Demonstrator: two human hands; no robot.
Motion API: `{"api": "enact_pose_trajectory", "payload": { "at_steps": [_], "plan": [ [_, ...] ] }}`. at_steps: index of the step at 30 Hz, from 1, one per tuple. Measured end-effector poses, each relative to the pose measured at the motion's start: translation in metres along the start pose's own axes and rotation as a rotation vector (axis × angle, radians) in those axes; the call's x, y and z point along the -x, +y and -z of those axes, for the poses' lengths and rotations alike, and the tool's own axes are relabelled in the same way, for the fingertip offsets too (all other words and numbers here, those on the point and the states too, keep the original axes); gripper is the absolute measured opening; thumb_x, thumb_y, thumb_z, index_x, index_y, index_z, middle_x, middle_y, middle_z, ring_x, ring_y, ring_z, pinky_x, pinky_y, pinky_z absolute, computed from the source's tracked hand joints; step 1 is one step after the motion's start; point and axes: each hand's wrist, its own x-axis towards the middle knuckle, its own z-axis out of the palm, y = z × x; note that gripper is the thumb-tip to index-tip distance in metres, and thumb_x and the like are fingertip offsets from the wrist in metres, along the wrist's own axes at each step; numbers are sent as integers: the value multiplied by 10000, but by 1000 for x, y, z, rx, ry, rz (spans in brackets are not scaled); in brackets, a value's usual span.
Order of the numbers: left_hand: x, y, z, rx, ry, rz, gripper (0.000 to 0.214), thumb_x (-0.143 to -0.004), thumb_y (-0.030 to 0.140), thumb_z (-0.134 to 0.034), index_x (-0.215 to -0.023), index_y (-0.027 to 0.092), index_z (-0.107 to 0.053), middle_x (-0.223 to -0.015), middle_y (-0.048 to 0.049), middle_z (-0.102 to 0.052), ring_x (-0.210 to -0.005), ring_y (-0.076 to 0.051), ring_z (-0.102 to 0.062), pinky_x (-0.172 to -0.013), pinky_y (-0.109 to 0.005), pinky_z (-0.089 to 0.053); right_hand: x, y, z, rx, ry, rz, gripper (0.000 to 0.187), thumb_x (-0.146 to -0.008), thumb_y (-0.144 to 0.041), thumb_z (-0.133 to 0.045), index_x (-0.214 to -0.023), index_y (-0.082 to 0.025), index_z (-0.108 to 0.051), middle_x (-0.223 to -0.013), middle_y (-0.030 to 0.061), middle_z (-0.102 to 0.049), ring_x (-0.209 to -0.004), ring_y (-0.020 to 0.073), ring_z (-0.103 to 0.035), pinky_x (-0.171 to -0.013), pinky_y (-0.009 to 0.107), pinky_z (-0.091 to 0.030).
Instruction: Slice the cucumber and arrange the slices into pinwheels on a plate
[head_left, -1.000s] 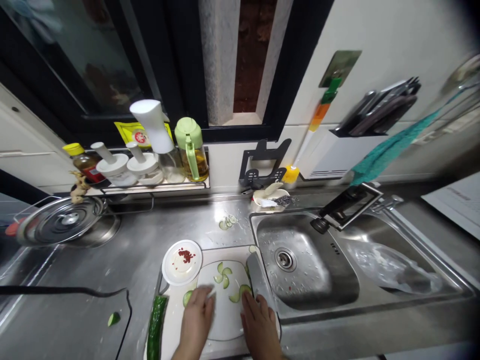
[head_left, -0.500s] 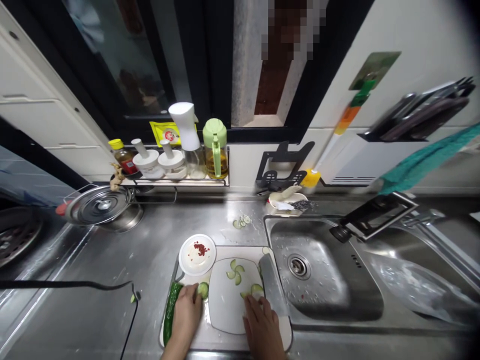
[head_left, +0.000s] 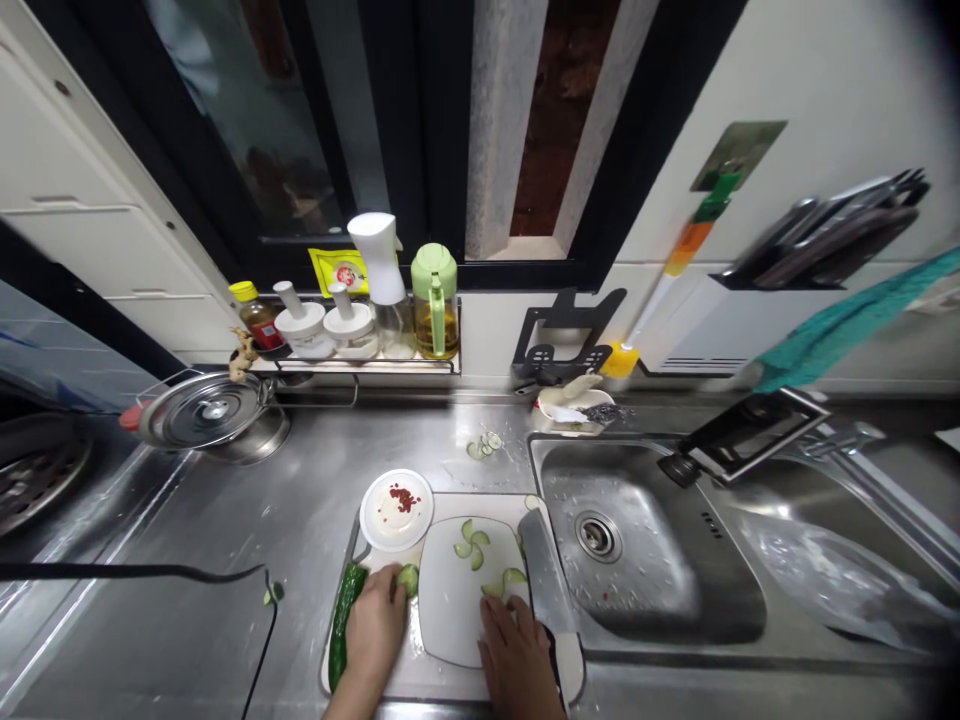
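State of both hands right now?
Left hand: fingers at the cucumber piece beside the plate; grip cannot be told.
Right hand: open, fingers loosely spread over the plate, fingertips at a cucumber slice.

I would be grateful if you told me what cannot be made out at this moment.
Left hand, head view: its own fingers hide whether they grip or merely touch the cucumber piece.
Knife, head view: its near end is partly covered by the right hand.
Teal cloth, head view: cut off by the right edge.
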Motion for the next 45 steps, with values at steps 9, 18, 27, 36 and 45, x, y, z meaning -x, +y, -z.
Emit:
{"api": "enact_pose_trajectory", "payload": {
  "at_steps": [9, 18, 27, 36, 45],
  "plan": [
    [3, 3, 2, -105, -21, -11, 239, -874, 227, -437, -1010, 221, -634, -938, -55, -724, -786, -181, -671, -670, -244, -420, -13, -8, 4, -39, -44, -1, 386, -811, -188, -585, -1194, -237, -580, -1161, 22, -671, -1099, 280, -532, -805, 399, -404],
    [-4, -2, 12, 164, 42, -78, 192, -813, 304, -468, -700, 217, -597, -738, -10, -665, -675, -154, -622, -661, -241, -444, -27, -14, 18, -291, -164, -69, 322, -777, -123, -564, -1060, -260, -631, -1101, 2, -674, -1115, 240, -516, -852, 332, -411],
    [-5, 1, 25, 502, -172, -74, 213, -740, 393, -543, -665, 195, -570, -570, 47, -520, -565, -105, -478, -565, -207, -359, -77, -31, 23, -873, -156, -188, 412, -739, -88, -491, -1108, -194, -641, -1096, 71, -676, -1054, 218, -566, -968, 392, -402],
    [-9, 24, 29, 883, -377, 127, 480, -531, 599, -728, -663, 175, -548, -511, 84, -453, -488, -53, -364, -512, -195, -258, -106, -32, 29, -1096, -281, -287, 99, -743, -189, -572, -673, -175, -641, -671, -5, -643, -676, 147, -594, -652, 251, -443],
    [4, 42, 6, 1122, -559, 620, 552, -570, 664, -718, -748, 170, -545, -480, 79, -506, -364, -17, -354, -394, -149, -176, -90, -15, 49, -1030, -250, -357, 105, -762, -252, -596, -724, -200, -679, -751, 21, -668, -787, 188, -589, -768, 308, -408]
  ]
}}
